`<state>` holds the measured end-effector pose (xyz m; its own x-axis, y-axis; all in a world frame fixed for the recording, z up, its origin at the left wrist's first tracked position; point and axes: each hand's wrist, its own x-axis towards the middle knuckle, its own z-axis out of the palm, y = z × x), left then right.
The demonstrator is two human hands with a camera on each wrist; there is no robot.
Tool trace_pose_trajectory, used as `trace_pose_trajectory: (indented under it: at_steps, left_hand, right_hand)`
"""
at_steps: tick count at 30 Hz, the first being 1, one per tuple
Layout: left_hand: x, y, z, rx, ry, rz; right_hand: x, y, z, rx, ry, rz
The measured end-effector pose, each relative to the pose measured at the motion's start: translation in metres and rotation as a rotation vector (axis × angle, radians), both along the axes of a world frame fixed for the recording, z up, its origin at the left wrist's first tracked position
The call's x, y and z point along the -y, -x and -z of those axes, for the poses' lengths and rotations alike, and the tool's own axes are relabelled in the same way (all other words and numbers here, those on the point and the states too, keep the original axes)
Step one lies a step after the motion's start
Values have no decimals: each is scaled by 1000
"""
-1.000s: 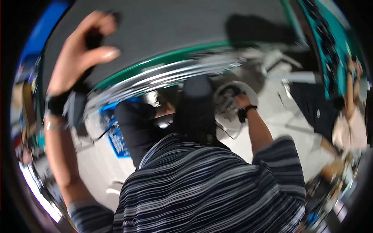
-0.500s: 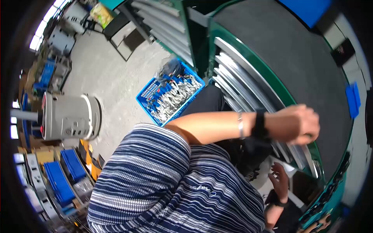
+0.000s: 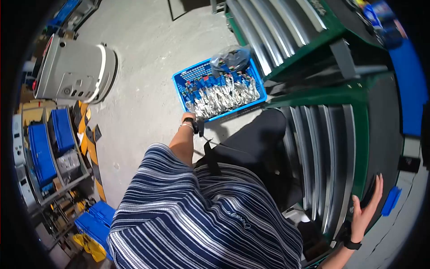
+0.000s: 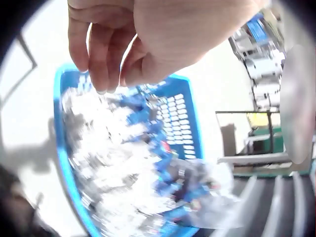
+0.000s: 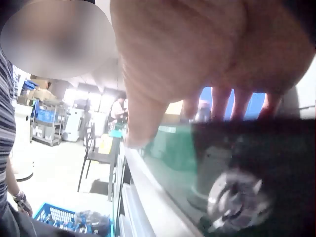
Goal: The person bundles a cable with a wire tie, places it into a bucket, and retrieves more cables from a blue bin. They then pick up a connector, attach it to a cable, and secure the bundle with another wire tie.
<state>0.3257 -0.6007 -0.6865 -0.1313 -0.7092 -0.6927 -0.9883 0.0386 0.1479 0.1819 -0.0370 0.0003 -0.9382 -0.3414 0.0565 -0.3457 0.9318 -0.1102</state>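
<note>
Blue crate [image 3: 219, 92] sitting on floor [image 3: 143, 67], filled w/ silvery packets, contents blurring in wrist view. Left hand [image 4: 148, 39] hovering just above crate, fingers curling loosely, gripping nothing. Right hand [image 3: 365, 208] lying flat on green-edged surface [image 3: 360, 148], fingers straight; palm hiding most there.

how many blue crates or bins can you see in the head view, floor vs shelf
blue basket on the floor by the left hand: 1
blue bins on the shelf rack: 2
blue crates low on the floor: 1 stack, count unclear
total clearly seen: 3
</note>
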Motion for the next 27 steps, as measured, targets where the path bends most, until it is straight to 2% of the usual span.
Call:
trace_pose_trajectory:
  at_steps: [1,2,3,4,6,8,10,12,14,15,16,18,20,23,24,25,26,27]
  left_hand:
    - [-14,-16,-18,51,1,69]
    - [-18,-30,4,35,-40,116]
    - [-21,-45,24,-71,-186,161]
    - [-34,-52,28,-181,-333,203]
    - [-62,-42,-32,-523,-469,-474]
    - [-71,-33,-7,-554,-486,-464]
    - [-68,0,-5,-329,-322,-179]
    - [-68,50,-68,-375,-138,-87]
    - [-74,89,-53,-453,0,-94]
    - [-76,110,-53,-343,1,-20]
    - [-76,125,-58,-336,-136,-4]
    - [-83,161,-95,-112,-153,-109]
    - [-88,186,-114,48,-167,-183]
    - [-97,199,-101,145,-70,-258]
    - [-93,197,-100,175,-118,-287]
    - [-94,194,-92,135,-83,-412]
    - [-97,189,-72,96,-48,-538]
    - [-100,178,-24,71,1,-598]
  right_hand:
    - [12,9,10,-43,-49,16]
    - [21,15,20,-87,-99,33]
    - [20,19,27,-147,-112,18]
    - [18,22,29,-167,-135,-1]
    - [22,17,18,-177,-180,41]
    - [29,17,17,-166,-202,50]
    - [31,19,18,-176,-241,65]
    - [34,18,17,-172,-252,78]
    - [32,20,19,-174,-289,72]
    - [31,21,19,-175,-295,73]
    - [31,22,19,-165,-300,83]
    - [30,23,20,-161,-304,98]
    - [29,21,17,-138,-265,100]
    - [23,22,20,-168,-232,78]
    - [23,23,20,-173,-234,83]
    - [24,22,19,-164,-243,92]
    - [24,22,18,-155,-252,100]
    - [25,22,17,-159,-251,103]
